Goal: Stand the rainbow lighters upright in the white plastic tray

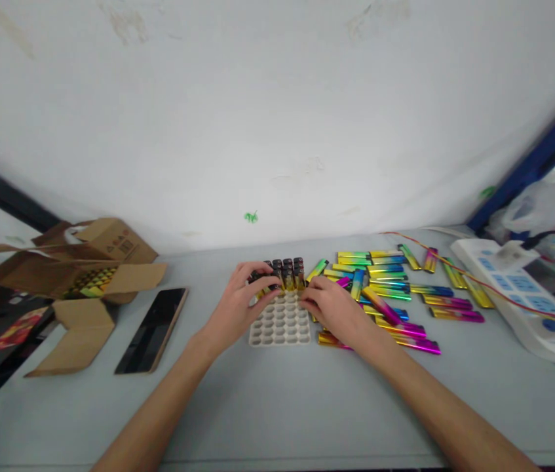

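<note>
A white tray (280, 321) with rows of round pockets lies on the table. In its far rows stand several shiny lighters (287, 278) with black tops. Over the tray's left side, my left hand (240, 298) has its thumb and fingers closed around the black top of one lighter (275, 286). My right hand (329, 303) is at the tray's right edge, fingertips pinched together; whatever they hold is hidden. Right beside it, a loose pile of metallic rainbow lighters (389, 288) lies flat in yellow, green, blue and magenta.
To the left are a black phone (152, 331) and an opened cardboard box (127, 277) with several yellow items inside. A white power strip (517, 288) with a red-yellow wire occupies the right side. Behind the grey table (277, 406) rises a white wall (277, 131).
</note>
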The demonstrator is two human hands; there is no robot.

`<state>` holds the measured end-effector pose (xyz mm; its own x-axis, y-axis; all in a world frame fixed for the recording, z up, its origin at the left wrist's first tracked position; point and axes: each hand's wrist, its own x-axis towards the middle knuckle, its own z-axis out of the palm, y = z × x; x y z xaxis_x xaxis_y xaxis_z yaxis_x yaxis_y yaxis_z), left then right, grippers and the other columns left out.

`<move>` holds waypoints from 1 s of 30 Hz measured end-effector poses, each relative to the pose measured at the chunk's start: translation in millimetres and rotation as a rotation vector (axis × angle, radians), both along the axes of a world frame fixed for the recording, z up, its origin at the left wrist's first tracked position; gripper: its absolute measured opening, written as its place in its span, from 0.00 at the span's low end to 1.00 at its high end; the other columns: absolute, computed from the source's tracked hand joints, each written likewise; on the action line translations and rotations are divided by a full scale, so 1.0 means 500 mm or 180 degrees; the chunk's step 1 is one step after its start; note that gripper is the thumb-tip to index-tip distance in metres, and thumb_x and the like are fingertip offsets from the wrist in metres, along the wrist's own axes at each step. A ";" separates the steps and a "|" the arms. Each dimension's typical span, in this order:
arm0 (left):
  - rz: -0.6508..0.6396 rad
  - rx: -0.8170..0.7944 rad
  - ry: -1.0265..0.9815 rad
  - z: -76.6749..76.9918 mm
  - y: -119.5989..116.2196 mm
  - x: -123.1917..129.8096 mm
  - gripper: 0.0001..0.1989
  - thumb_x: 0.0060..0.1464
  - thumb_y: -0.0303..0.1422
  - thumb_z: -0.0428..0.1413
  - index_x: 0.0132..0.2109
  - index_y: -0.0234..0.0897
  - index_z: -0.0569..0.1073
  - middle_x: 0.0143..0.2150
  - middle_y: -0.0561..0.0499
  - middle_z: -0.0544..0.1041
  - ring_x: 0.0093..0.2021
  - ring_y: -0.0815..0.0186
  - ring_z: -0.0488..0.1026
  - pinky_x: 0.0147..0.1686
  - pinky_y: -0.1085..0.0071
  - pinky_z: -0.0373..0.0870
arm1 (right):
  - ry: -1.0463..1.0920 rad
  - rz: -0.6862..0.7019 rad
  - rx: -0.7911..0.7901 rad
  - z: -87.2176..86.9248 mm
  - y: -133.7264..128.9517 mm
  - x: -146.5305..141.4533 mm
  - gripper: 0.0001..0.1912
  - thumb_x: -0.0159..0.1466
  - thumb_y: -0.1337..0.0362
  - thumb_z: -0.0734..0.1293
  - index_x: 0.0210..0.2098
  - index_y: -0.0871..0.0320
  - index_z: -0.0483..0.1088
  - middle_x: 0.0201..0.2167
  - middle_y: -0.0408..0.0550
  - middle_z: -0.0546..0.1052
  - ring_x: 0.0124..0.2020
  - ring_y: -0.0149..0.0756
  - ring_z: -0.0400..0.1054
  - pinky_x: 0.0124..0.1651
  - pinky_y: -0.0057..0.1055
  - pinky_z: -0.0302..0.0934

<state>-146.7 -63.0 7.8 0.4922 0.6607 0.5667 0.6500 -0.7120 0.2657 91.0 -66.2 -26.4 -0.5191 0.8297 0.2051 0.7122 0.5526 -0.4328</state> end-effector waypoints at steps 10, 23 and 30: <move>0.0195 -0.0057 0.0006 -0.026 0.021 -0.009 0.10 0.67 0.37 0.58 0.51 0.43 0.80 0.60 0.43 0.71 0.60 0.52 0.70 0.59 0.49 0.73 | -0.0114 0.0008 0.0169 0.000 0.006 0.004 0.11 0.73 0.64 0.66 0.39 0.60 0.81 0.39 0.51 0.75 0.42 0.37 0.71 0.47 0.32 0.63; 0.0359 0.0440 0.0021 -0.060 0.025 0.008 0.16 0.68 0.34 0.56 0.61 0.46 0.73 0.59 0.43 0.70 0.59 0.51 0.70 0.59 0.48 0.72 | -0.0188 0.0058 0.0192 0.024 0.003 0.012 0.12 0.74 0.63 0.66 0.41 0.61 0.80 0.40 0.50 0.75 0.39 0.35 0.71 0.42 0.31 0.61; 0.0481 0.0192 -0.0316 -0.049 0.022 0.010 0.26 0.62 0.43 0.61 0.65 0.46 0.69 0.65 0.40 0.66 0.63 0.44 0.68 0.61 0.43 0.71 | -0.0206 0.0164 0.0254 0.021 0.006 0.014 0.13 0.75 0.63 0.65 0.40 0.61 0.80 0.38 0.50 0.74 0.43 0.37 0.71 0.45 0.31 0.63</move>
<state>-141.5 -52.2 -16.5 0.3296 0.6861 0.6485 0.7234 -0.6250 0.2936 98.0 -63.3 -16.1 -0.5751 0.7839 0.2340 0.7070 0.6201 -0.3399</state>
